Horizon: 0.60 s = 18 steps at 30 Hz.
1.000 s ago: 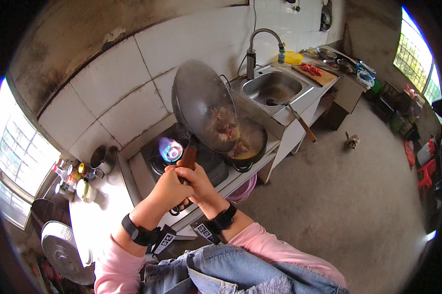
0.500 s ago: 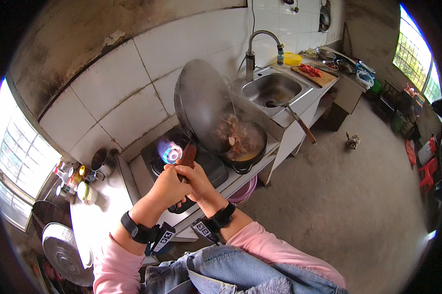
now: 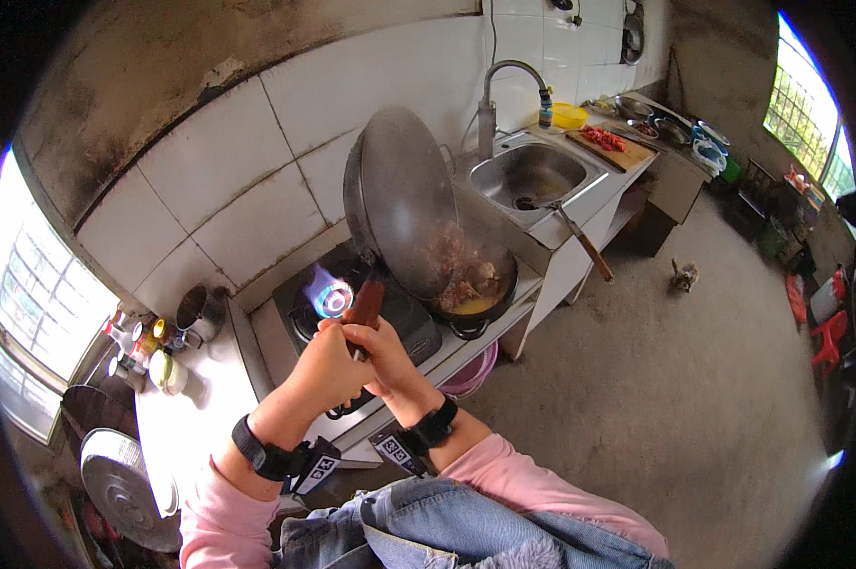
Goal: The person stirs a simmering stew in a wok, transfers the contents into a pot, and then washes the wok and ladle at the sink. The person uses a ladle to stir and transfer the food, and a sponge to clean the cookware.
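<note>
Both my left hand (image 3: pixel 325 368) and my right hand (image 3: pixel 386 353) are closed around the brown wooden handle (image 3: pixel 367 302) of a large dark wok (image 3: pixel 401 185). The wok is tipped steeply on its side above a black two-handled pan (image 3: pixel 473 328) on the right side of the stove. Chunks of browned meat (image 3: pixel 464 272) lie between the wok's lower rim and the pan, with yellowish liquid in the pan. Steam blurs the wok's inside and the meat. A burner (image 3: pixel 333 299) flames uncovered just beyond my hands.
Right of the stove is a steel sink (image 3: pixel 527 175) with a wooden-handled utensil (image 3: pixel 589 248) across its edge. Beyond it a cutting board (image 3: pixel 627 156) bears chopped red pieces. Jars (image 3: pixel 167 372) and a metal pot (image 3: pixel 200 313) stand left. A small animal (image 3: pixel 684 276) is on the floor.
The wok has tipped up further and shifted slightly right. More meat has slid down from it into the black pan. My hands keep their grip on the handle.
</note>
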{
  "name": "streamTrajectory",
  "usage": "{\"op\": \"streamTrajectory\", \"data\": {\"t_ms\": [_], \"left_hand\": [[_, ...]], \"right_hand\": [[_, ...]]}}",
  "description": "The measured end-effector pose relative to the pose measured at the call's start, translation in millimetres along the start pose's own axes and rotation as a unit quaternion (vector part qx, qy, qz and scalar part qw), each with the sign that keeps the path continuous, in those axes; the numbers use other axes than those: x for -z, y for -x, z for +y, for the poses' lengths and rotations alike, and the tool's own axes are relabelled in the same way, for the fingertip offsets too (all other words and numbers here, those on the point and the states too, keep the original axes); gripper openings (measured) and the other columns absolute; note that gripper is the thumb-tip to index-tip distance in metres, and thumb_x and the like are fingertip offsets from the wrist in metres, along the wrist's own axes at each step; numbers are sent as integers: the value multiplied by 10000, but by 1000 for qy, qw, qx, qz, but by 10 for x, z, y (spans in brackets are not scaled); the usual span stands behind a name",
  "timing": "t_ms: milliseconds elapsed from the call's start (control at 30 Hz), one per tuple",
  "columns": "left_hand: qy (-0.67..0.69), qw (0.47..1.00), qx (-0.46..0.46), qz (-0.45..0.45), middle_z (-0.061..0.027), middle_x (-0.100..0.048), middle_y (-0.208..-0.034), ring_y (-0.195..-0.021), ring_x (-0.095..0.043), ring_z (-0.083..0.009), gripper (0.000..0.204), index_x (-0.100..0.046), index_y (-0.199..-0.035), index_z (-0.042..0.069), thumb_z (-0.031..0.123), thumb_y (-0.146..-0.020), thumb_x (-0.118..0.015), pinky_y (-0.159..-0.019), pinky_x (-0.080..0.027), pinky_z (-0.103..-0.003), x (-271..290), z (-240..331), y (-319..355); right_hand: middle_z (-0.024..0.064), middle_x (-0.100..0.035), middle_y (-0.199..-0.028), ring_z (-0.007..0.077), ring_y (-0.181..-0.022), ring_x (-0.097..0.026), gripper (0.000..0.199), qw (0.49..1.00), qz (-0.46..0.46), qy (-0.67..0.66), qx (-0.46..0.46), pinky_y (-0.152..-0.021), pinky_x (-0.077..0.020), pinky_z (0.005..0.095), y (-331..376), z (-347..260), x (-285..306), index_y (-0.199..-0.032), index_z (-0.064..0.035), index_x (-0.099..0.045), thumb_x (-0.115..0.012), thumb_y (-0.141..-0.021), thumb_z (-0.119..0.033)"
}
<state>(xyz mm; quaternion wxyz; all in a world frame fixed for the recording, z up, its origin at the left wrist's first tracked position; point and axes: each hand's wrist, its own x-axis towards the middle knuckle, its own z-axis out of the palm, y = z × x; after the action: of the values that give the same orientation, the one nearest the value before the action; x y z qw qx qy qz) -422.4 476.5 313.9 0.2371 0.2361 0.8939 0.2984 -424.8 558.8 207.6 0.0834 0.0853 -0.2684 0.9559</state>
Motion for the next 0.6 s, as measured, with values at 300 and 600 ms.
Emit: {"op": "streamTrajectory", "data": {"t_ms": [300,600], "left_hand": [[-41,999,17,-5,-112,-556,-624,-461,-560,-154,431,-434,-1054,-99,58,-668,-545,-349,-423,-263,38,27,-81],[-47,999,19,0,-119,-565,-655,-460,-562,-159,504,-416,-1127,-92,62,-664,-544,-365,-435,-264,-2,4,-26]], "right_hand": [[67,-587,-907,146,-810,-573,199,1000,-3,-13,-5,-722,-457,276,4,-57,-31,-960,-32,-524,-559,-776,-99],[107,-607,-939,172,-842,-585,211,999,-18,-25,-13,-757,-474,292,48,-30,11,-964,-21,-524,-565,-782,-119]]}}
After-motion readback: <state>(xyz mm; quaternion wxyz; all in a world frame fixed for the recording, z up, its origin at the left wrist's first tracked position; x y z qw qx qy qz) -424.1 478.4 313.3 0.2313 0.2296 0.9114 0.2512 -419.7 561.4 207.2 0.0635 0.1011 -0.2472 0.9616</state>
